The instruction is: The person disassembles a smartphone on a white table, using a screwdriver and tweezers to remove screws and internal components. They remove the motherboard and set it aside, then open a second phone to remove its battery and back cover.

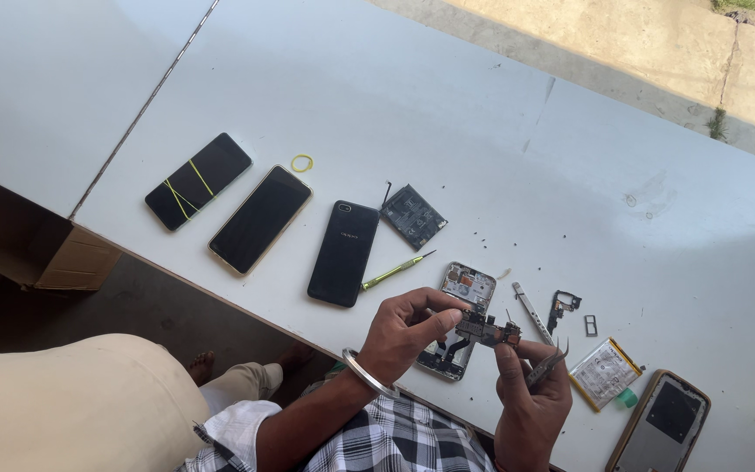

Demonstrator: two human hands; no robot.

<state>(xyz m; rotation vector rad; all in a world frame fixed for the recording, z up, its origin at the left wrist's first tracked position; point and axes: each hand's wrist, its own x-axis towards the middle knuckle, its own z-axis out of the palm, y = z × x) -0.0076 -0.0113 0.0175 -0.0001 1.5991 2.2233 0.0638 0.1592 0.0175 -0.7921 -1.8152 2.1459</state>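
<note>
My left hand (pixel 408 332) and my right hand (pixel 530 393) hold a small dark circuit board (pixel 485 329) between their fingertips, just above an opened phone frame (pixel 460 319) lying on the white table (pixel 500 149). My right hand also keeps metal tweezers (pixel 548 363) tucked in its fingers. A metal bangle circles my left wrist.
Left of the hands lie three phones (pixel 259 218), one wrapped in yellow bands, a yellow rubber band (pixel 301 163), a green screwdriver (pixel 395 272) and a shield plate (pixel 412 216). At right are small metal parts (pixel 561 306), a battery (pixel 605 373), a phone back cover (pixel 661 419) and scattered screws.
</note>
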